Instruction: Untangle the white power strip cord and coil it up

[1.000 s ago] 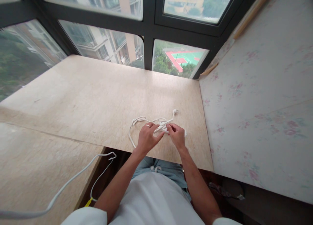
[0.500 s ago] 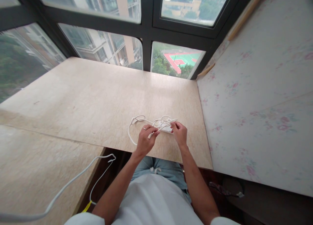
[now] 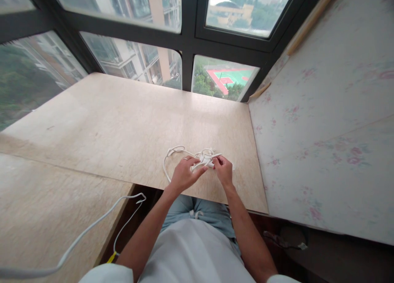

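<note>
A white power cord (image 3: 165, 163) lies in loose loops near the front edge of the beige ledge, its strands crossing over a white power strip (image 3: 210, 164). My left hand (image 3: 184, 175), with a ring on one finger, has cord strands between its curled fingers and its thumb, which points toward the right hand. Over the strip, my right hand (image 3: 224, 171) pinches a bend of the same cord between thumb and fingertips. My two hands are close together but apart. Much of the strip is hidden under the cord and behind the right hand.
The ledge (image 3: 123, 118) runs back to dark-framed windows (image 3: 187, 73). A flower-patterned wall (image 3: 320, 151) bounds it on the right. A thicker white cable (image 3: 80, 238) with a yellow tag (image 3: 112, 257) hangs at the lower left, beside a gap under the ledge.
My left thumb has stretched further right, away from its fingertips. My right hand has shifted slightly left and down, and the cord loops between the hands have changed shape.
</note>
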### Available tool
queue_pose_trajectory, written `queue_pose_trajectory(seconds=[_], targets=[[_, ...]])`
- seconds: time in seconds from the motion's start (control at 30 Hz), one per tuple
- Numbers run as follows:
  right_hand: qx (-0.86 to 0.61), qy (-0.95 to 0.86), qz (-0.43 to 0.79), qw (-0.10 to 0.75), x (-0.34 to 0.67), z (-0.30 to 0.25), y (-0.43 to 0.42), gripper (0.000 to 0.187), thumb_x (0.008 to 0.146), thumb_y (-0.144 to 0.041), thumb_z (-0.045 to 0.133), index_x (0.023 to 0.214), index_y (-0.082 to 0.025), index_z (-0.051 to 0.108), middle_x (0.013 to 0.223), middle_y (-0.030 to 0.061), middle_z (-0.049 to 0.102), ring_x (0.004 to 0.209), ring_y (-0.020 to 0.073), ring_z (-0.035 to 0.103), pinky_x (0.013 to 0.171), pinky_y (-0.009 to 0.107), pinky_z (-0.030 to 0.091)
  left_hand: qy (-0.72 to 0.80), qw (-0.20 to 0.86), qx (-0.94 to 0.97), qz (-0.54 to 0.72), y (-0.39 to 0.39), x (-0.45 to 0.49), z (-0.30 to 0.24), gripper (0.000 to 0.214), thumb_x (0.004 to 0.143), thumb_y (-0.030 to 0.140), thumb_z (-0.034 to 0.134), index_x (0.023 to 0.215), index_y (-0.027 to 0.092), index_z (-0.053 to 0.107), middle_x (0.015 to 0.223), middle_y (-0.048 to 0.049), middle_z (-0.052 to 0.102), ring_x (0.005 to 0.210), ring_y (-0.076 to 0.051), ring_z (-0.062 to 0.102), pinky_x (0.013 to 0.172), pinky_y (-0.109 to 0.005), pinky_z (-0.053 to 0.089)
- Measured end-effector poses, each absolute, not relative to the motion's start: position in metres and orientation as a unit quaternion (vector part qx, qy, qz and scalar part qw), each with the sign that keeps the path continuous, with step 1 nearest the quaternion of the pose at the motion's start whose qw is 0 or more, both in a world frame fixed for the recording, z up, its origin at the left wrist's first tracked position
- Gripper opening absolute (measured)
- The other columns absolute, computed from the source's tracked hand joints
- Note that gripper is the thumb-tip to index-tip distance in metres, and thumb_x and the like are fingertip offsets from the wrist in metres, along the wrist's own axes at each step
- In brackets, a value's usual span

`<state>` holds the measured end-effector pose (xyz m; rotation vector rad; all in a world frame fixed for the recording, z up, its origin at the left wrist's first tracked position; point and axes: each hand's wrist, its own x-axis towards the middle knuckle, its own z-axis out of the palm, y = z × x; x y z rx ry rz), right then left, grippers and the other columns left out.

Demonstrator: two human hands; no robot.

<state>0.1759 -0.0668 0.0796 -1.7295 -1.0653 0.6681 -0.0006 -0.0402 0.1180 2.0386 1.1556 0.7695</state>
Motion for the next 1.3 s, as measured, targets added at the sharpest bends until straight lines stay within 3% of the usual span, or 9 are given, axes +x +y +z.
queue_pose_trajectory(seconds=[0.27, 0.57, 0.77, 1.0, 1.17, 1.3], targets=[[-0.710, -0.448, 0.263, 0.476, 0.178, 0.078, -0.068, 0.028, 0.081, -0.038, 0.052, 0.070, -0.017, 0.066, 0.059, -0.0007, 0.063, 0.051, 0.0130, 0.054, 0.052, 0.023, 0.040, 0.482, 0.239, 0.824, 0.180, -0.032, 0.036, 0.116, 0.025, 0.089, 0.034, 0.056, 0.080, 0.018, 0.072, 0.082, -0.0078, 0.068, 0.080, -0.020, 0.062, 0.067, -0.029, 0.043], [-0.735, -0.414, 0.242, 0.480, 0.188, 0.063, -0.056, 0.028, 0.080, -0.040, 0.053, 0.068, -0.018, 0.065, 0.058, -0.0006, 0.062, 0.048, 0.0138, 0.056, 0.052, 0.024, 0.041, 0.412, 0.421, 0.723, 0.362, -0.045, -0.022, 0.113, 0.021, 0.087, 0.032, 0.060, 0.078, 0.016, 0.070, 0.073, -0.0032, 0.062, 0.068, -0.014, 0.054, 0.065, -0.026, 0.041], [-0.753, -0.430, 0.207, 0.453, 0.185, 0.055, -0.052, 0.029, 0.081, -0.040, 0.052, 0.070, -0.017, 0.067, 0.061, 0.0020, 0.065, 0.054, 0.0158, 0.059, 0.056, 0.025, 0.043, 0.413, 0.506, 0.624, 0.429, -0.053, -0.040, 0.095, 0.022, 0.085, 0.036, 0.063, 0.079, 0.016, 0.071, 0.076, -0.0038, 0.062, 0.073, -0.014, 0.056, 0.066, -0.026, 0.042], [-0.743, -0.449, 0.220, 0.446, 0.173, 0.055, -0.058, 0.032, 0.081, -0.042, 0.052, 0.075, -0.016, 0.070, 0.066, 0.0039, 0.068, 0.059, 0.0168, 0.059, 0.057, 0.025, 0.044, 0.361, 0.575, 0.603, 0.419, -0.058, -0.027, 0.098, 0.024, 0.082, 0.039, 0.066, 0.081, 0.016, 0.073, 0.078, -0.0058, 0.063, 0.074, -0.016, 0.057, 0.067, -0.028, 0.043], [-0.730, -0.386, 0.297, 0.480, 0.172, 0.055, -0.056, 0.034, 0.078, -0.045, 0.055, 0.074, -0.015, 0.069, 0.060, 0.0019, 0.064, 0.046, 0.0134, 0.052, 0.045, 0.023, 0.040, 0.312, 0.602, 0.598, 0.427, -0.058, -0.023, 0.110, 0.026, 0.081, 0.041, 0.067, 0.077, 0.016, 0.073, 0.075, -0.0068, 0.062, 0.073, -0.017, 0.056, 0.066, -0.029, 0.043], [-0.714, -0.340, 0.347, 0.503, 0.183, 0.051, -0.054, 0.036, 0.073, -0.048, 0.059, 0.079, -0.014, 0.070, 0.058, 0.0008, 0.062, 0.042, 0.0120, 0.049, 0.036, 0.021, 0.034, 0.290, 0.651, 0.487, 0.505, -0.056, -0.034, 0.114, 0.032, 0.081, 0.044, 0.068, 0.071, 0.014, 0.068, 0.068, -0.0030, 0.055, 0.063, -0.012, 0.049, 0.060, -0.026, 0.039]])
